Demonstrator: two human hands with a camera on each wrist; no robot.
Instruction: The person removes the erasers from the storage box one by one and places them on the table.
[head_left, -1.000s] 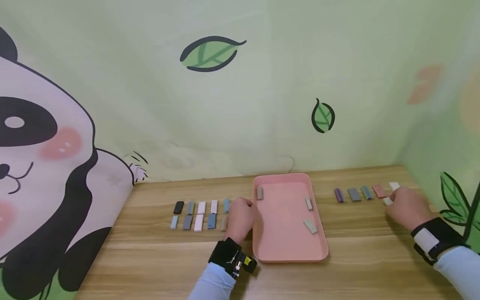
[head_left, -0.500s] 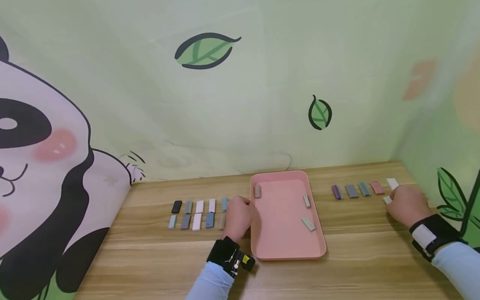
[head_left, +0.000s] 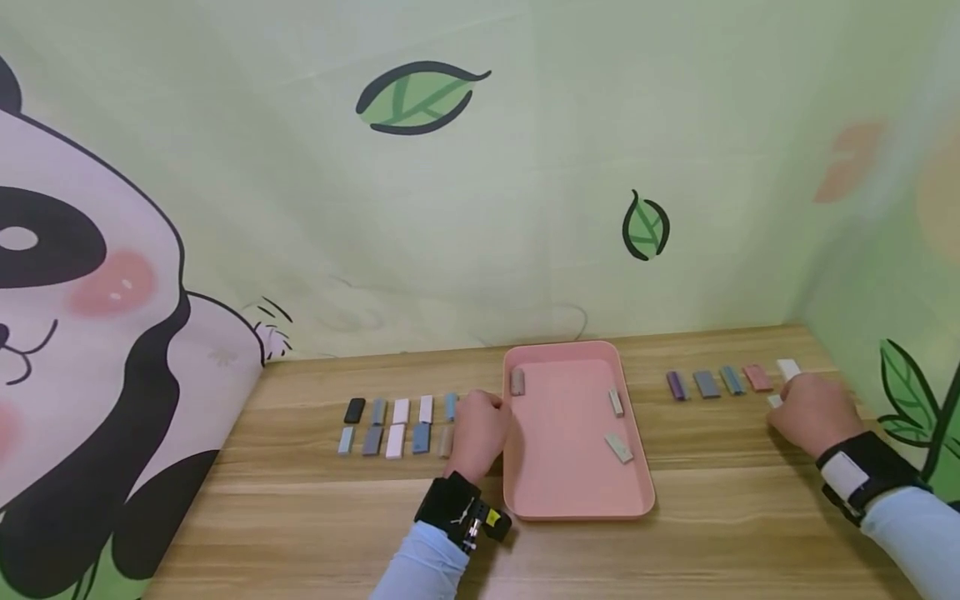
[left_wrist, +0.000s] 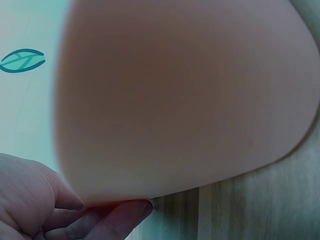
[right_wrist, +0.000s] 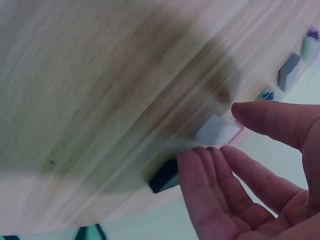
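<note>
My left hand (head_left: 480, 433) is at the left rim of a pink tray (head_left: 570, 487). In the left wrist view the thumb and fingers pinch the edge of the tray (left_wrist: 185, 120), which fills most of that view, blurred. Three small pieces lie in the tray: a brownish one (head_left: 517, 382) and two pale greenish ones (head_left: 616, 403), (head_left: 618, 448). At the right end of the table, my right hand (head_left: 817, 415) has its thumb and fingertips on either side of a small whitish block (right_wrist: 217, 131). The hand hides much of it from above.
Right of the tray, a row holds purple (head_left: 677, 386), grey (head_left: 707, 384), blue-green (head_left: 732, 381), pink (head_left: 757, 377) and white (head_left: 788, 368) blocks. Two rows of blocks, including a black one (head_left: 355, 410), lie left of the tray. A printed cloth (head_left: 525, 208) hangs behind the table.
The view shifts slightly with the head. Both hands stay in nearly the same places, and a little less of the whitish block shows beside the right hand.
</note>
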